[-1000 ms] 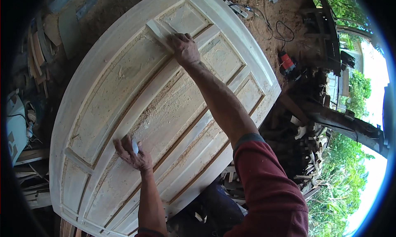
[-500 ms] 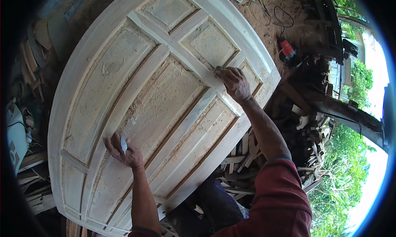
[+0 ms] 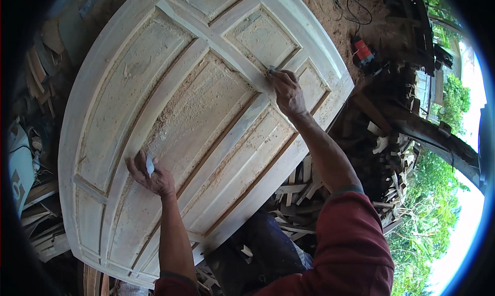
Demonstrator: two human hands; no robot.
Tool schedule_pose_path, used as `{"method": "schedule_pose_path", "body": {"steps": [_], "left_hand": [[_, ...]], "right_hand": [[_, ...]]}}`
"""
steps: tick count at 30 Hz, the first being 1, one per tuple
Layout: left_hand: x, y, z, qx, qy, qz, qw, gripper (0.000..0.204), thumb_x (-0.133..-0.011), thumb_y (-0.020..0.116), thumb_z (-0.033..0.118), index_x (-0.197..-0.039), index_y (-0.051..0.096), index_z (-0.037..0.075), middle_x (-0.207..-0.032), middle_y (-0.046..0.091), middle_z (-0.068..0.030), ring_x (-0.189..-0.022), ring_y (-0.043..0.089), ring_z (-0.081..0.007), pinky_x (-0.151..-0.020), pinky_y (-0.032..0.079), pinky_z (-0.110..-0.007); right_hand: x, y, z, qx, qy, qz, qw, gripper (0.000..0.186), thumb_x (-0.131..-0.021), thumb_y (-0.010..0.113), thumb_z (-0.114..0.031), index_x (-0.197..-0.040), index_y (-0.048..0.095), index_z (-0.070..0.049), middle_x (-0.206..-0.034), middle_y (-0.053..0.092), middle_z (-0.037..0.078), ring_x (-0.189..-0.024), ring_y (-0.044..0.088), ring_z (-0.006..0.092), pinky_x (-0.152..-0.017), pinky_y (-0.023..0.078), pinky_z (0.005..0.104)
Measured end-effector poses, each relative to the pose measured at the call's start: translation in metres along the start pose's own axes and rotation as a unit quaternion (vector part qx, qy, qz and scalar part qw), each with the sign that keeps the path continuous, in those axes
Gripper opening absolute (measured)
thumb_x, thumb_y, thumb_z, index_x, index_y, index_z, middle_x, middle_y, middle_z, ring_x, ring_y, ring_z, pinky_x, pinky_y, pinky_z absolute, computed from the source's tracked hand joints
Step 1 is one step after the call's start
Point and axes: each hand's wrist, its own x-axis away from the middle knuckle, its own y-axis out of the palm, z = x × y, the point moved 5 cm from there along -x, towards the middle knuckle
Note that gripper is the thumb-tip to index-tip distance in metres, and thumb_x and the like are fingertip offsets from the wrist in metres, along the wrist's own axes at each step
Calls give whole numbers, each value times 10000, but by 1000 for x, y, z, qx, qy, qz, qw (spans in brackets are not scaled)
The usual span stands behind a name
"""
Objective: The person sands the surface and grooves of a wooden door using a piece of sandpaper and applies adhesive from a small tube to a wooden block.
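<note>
1. the pale, unfinished wooden panelled door (image 3: pixel 170 115) lies flat and slanted across the view, its recessed panels and raised rails dusted with sawdust; whatever carries it is hidden beneath.
2. the right hand (image 3: pixel 287 92) is out along a raised rail near the door's far edge, fingers curled and pressed together on a small grey sanding piece (image 3: pixel 271 69), of which only a corner shows.
3. the left hand (image 3: pixel 152 175) rests on a nearer panel, fingers bent and pinching a small whitish scrap (image 3: pixel 150 165) against the wood; what the scrap is cannot be told.
4. by my judgement the door is heavy and stiff, its bare surface soft enough to dent or scratch; it would best be taken by the thick outer frame, not by the thin panels.
5. the sanding piece looks light and pliable, gripped flat under the fingertips.
6. off the right edge lies a heap of offcut wooden sticks (image 3: pixel 371 162), and on the dirt floor beyond sits a red corded power tool (image 3: pixel 362 51).
</note>
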Motion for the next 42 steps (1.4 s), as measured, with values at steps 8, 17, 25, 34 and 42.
{"method": "schedule_pose_path", "body": {"steps": [8, 17, 25, 34, 42], "left_hand": [[1, 4, 8, -66, 51, 13, 996, 506, -1084, 507, 455, -1346, 639, 44, -1514, 438, -183, -1444, 411, -413, -1144, 371, -558], [3, -6, -2, -23, 27, 34, 999, 487, -1072, 538, 443, -1352, 640, 57, -1504, 445, -195, -1429, 425, -423, -1144, 374, -560], [3, 4, 10, -43, 39, 27, 998, 450, -1069, 559, 394, -1341, 646, 47, -1511, 437, -190, -1449, 403, -409, -1153, 380, -536], [-2, -6, 7, -47, 34, 23, 998, 449, -1067, 551, 398, -1348, 650, 63, -1515, 441, -172, -1456, 400, -399, -1165, 365, -545], [2, -10, -6, -35, 18, 37, 999, 491, -1061, 535, 480, -1360, 642, 106, -1510, 449, -149, -1443, 425, -415, -1164, 370, -579]], "right_hand": [[34, 10, -26, 16, -21, 15, 1000, 325, -860, 723, 9, -1184, 736, -22, -1245, 686, 131, -1137, 647, 352, -953, 549, 436], [-62, 60, -74, -37, -118, -17, 992, 309, -856, 725, -45, -1159, 738, -102, -1156, 644, 83, -1013, 648, 320, -849, 571, 432], [-91, 65, -45, -45, -72, 11, 996, 279, -828, 761, -25, -1085, 780, -133, -1034, 675, 74, -975, 690, 286, -807, 578, 417], [-49, 47, -40, -74, 28, 57, 995, 121, -821, 812, -90, -929, 762, -108, -921, 709, 112, -856, 722, 314, -740, 583, 426], [-63, 64, -47, -53, 92, -9, 994, 213, -852, 783, -122, -1056, 733, -86, -930, 709, 153, -856, 709, 367, -782, 575, 456]]}}
